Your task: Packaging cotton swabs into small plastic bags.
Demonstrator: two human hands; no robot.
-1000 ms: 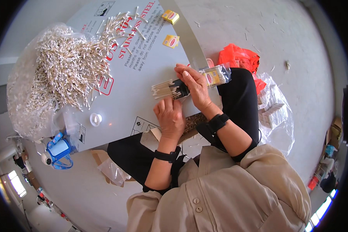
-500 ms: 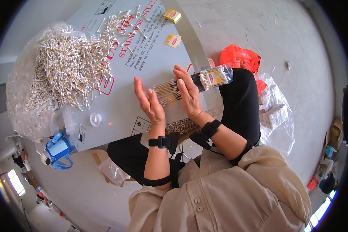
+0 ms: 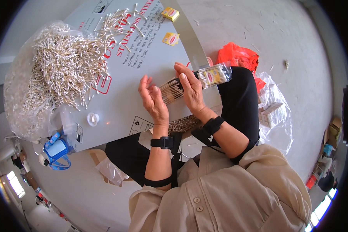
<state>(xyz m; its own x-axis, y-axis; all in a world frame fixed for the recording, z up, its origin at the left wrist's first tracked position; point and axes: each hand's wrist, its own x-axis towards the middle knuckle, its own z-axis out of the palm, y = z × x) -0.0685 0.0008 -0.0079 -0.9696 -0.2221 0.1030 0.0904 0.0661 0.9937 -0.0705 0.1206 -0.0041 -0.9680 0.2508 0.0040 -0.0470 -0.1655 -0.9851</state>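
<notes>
My right hand grips a bundle of cotton swabs that is partly pushed into a small clear bag with a yellow label. My left hand is flat and open, its palm turned toward the bare swab ends a little to its right. Both hands hover over a grey cardboard sheet that lies across my lap. A large heap of loose cotton swabs lies at the sheet's far left, spilling out of a clear plastic bag.
Two small yellow label packs lie at the far edge of the sheet. An orange plastic bag and a clear bag of filled packs sit on the concrete floor to my right. A blue tape dispenser lies at the lower left.
My left hand lifted off the sheet and moved up beside the swab bundle, palm open. My right hand kept hold of the bundle and the bag.
</notes>
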